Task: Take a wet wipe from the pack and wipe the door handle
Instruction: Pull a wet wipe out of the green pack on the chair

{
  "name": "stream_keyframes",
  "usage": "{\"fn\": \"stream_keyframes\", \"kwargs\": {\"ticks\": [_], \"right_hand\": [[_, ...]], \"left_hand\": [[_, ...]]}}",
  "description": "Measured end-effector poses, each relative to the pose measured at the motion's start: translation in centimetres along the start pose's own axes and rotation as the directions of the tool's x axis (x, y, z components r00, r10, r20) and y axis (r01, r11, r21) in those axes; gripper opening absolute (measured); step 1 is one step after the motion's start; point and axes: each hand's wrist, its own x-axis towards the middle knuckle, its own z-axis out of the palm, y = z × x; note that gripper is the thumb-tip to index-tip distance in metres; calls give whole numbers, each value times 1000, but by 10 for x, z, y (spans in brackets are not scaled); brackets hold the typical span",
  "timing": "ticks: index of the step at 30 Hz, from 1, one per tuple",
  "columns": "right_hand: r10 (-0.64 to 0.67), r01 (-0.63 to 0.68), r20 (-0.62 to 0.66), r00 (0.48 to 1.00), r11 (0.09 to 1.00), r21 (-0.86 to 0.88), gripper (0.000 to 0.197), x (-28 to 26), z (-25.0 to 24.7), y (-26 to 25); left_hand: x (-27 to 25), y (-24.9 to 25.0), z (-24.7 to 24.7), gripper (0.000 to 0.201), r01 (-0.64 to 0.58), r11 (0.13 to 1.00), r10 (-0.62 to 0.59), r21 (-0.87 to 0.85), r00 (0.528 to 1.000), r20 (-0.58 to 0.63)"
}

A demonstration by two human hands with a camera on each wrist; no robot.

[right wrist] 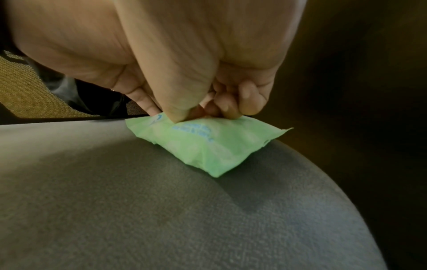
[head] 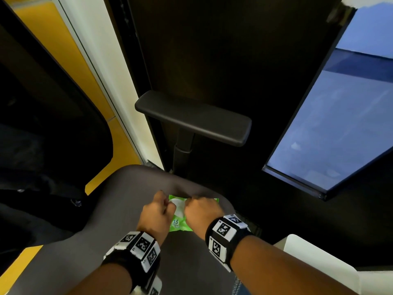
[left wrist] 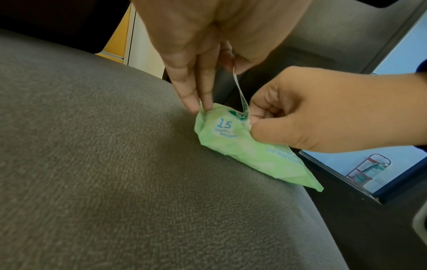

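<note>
The pack (head: 180,218) lies directly under both hands, left hand (head: 156,213) pinching its peeled flap up, right hand (head: 201,211) pinching at the opening.

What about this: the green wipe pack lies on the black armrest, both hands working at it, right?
Not quite: the head view shows the pack on the grey seat, below the armrest. Left hand and right hand do work at it.
</note>
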Motion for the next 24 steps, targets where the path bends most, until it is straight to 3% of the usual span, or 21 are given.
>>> {"fn": "stream_keyframes", "kwargs": {"ticks": [9,20,22,24], "right_hand": [[136,-119,-27,990,934,337,34,-3,1,13],[102,-80,-32,994,907,414,33,-12,-2,22],[100,-83,-17,995,900,428,33,-15,-3,23],[82,-70,-11,997,905,419,35,-17,-5,24]], "left_hand": [[0,3,1,10,-2,1000,2,-13,1000,15],[-1,2,5,10,3,1000,-4,20,999,45],[-2,2,4,18,-14,1000,14,6,997,76],[-3,0,6,44,-98,995,98,-8,989,110]]}}
